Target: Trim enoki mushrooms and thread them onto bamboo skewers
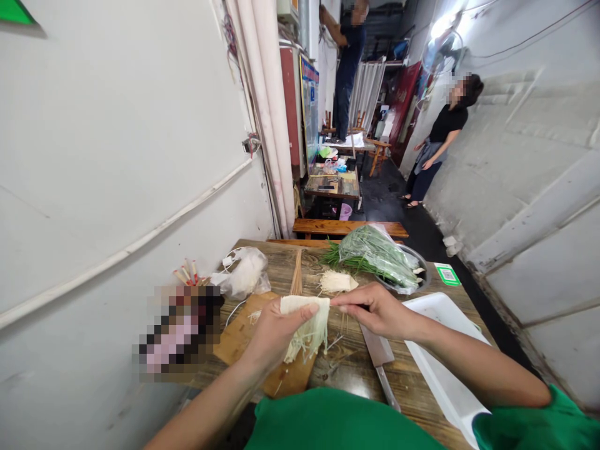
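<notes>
In the middle of the head view, my left hand (270,328) is closed round a pale bundle of enoki mushrooms (307,319), thumb laid across its front. The bundle's thin stems hang down over a wooden cutting board (281,378). My right hand (375,308) is closed in a pinch, its fingertips at the bundle's right edge; whatever lies between them is too small to make out. Behind the bundle lie a sheaf of thin wooden skewers (297,272) and another enoki bundle (338,281). A cleaver (379,350) rests on the table below my right hand.
A white plastic tray (434,369) stands at the right. Bagged green vegetables (375,253) lie across a metal bowl at the table's far side, with a clear plastic bag (244,272) at the left. Beyond are a wooden bench (349,227) and two people.
</notes>
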A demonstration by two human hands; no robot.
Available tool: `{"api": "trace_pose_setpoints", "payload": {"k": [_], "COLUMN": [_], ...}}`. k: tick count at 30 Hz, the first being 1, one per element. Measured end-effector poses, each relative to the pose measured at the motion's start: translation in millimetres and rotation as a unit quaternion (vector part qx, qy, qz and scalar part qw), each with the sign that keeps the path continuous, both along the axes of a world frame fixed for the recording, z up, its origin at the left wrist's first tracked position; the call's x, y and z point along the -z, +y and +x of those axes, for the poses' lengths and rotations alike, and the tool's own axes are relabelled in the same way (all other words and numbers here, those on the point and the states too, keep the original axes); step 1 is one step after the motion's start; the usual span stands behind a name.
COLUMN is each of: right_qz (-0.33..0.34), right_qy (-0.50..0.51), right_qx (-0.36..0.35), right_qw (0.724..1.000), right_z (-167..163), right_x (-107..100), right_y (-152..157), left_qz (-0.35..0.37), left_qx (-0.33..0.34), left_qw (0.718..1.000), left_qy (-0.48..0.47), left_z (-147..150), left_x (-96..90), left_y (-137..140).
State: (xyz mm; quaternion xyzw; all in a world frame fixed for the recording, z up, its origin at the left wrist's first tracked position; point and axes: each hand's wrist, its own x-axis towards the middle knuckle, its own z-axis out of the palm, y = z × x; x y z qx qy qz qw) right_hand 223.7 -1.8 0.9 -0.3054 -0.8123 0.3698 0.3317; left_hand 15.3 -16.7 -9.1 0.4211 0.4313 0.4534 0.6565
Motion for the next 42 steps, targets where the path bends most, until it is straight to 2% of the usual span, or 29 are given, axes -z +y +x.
{"api": "trace_pose_setpoints", "payload": {"k": [11, 18, 26, 42], "right_qz": [-0.03, -0.006, -0.002, 0.0], "right_qy": [0.001, 0.011, 0.001, -0.025], "right_qx": [0.018, 0.02, 0.005, 0.007], "right_qw": [0.999, 1.0, 1.0, 1.0], "right_z": [-5, -5, 0, -1], "right_x": [-2, -7, -8, -6], "right_y": [4, 8, 6, 6], "left_qz": [-0.001, -0.032, 0.018, 0.012], "left_qx": [0.011, -0.018, 0.005, 0.004], "left_qw": [1.0, 0.999, 1.0, 1.0], "left_qy": [-0.007, -0.036, -0.005, 0.004], "left_z": [3, 5, 1, 4], "left_x": [-1.0, -7.2, -8.9, -1.2], "left_y": [3, 4, 0, 2]}}
